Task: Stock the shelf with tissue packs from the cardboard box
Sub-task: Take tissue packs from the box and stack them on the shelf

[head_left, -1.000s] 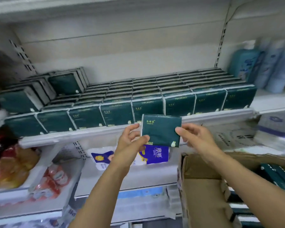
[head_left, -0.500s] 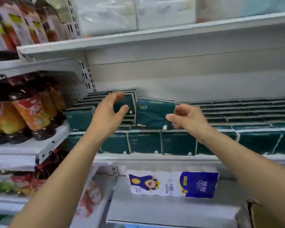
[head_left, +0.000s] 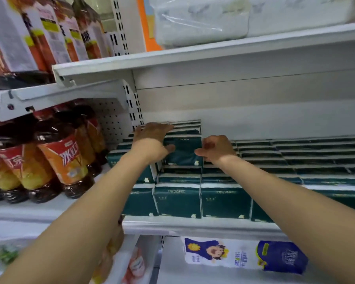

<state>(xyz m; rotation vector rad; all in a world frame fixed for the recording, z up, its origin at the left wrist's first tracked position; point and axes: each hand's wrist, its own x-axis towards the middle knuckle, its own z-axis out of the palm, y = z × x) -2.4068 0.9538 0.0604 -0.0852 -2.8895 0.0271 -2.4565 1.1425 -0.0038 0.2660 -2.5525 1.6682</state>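
Head view, left hand [head_left: 152, 138], right hand [head_left: 217, 148] at tissue pack [head_left: 182, 151] edges, room above

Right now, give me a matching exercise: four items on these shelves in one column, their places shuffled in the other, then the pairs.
1 orange-labelled bottles
2 white wrapped packs
3 blue-and-white pack
4 raised green tissue pack

A lower shelf
B top shelf
C on top of the other green packs
D left shelf

Pairs: 1-D, 2-B, 3-A, 4-C.
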